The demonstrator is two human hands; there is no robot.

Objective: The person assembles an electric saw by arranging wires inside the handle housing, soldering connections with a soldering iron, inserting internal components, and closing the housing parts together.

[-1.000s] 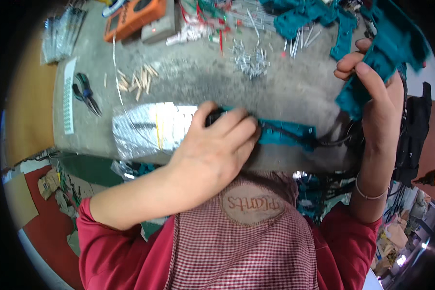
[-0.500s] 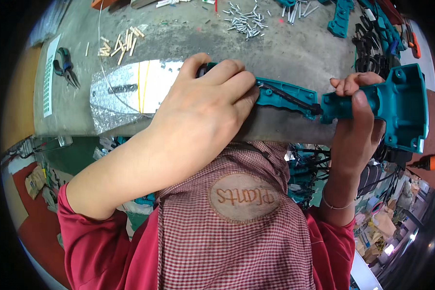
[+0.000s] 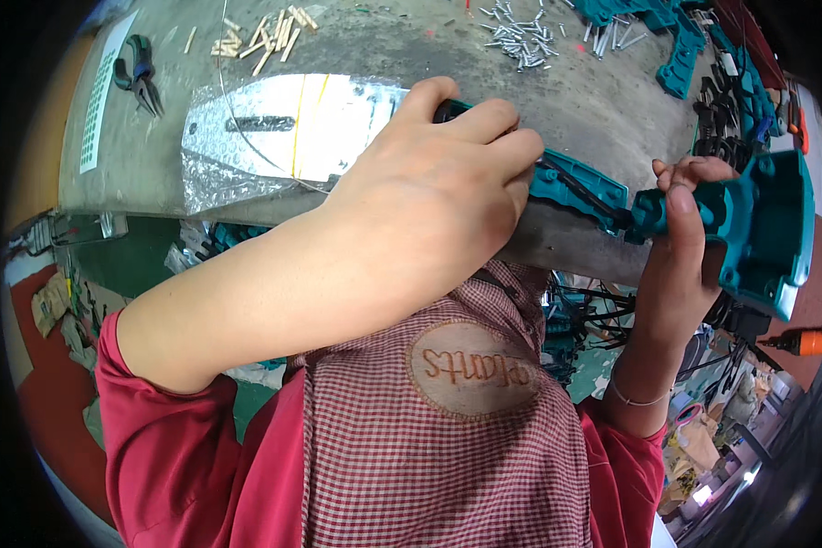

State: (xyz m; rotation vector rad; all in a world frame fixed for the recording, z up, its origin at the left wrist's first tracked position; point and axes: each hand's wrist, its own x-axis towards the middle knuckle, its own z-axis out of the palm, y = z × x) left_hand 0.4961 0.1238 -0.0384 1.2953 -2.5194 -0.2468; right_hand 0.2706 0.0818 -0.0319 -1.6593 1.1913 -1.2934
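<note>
My left hand (image 3: 452, 187) is curled palm-down over the left end of a teal plastic handle shell (image 3: 594, 176), hiding most of that end. Along the shell's open inside runs a black power cord (image 3: 571, 189). A small dark part shows beyond my left fingers. My right hand (image 3: 685, 224) grips the narrow neck of another teal plastic housing shell (image 3: 781, 224), thumb across it and fingers behind. This shell's wide, hollow end points right. The two shells come together near the cord's right end; whether they are joined I cannot tell.
A bubble-wrapped flat silver bar (image 3: 338, 119) lies left of my hand, with pliers (image 3: 140, 78) farther left. Small wooden pegs (image 3: 283, 36), loose screws (image 3: 523, 38) and more teal shells (image 3: 683, 55) lie along the back. Black cables (image 3: 717, 123) crowd the right.
The right-hand shell has tilted, its wide end dropping slightly. Both hands still hold their parts. The whole view has shifted, so the bench items appear higher and farther right.
</note>
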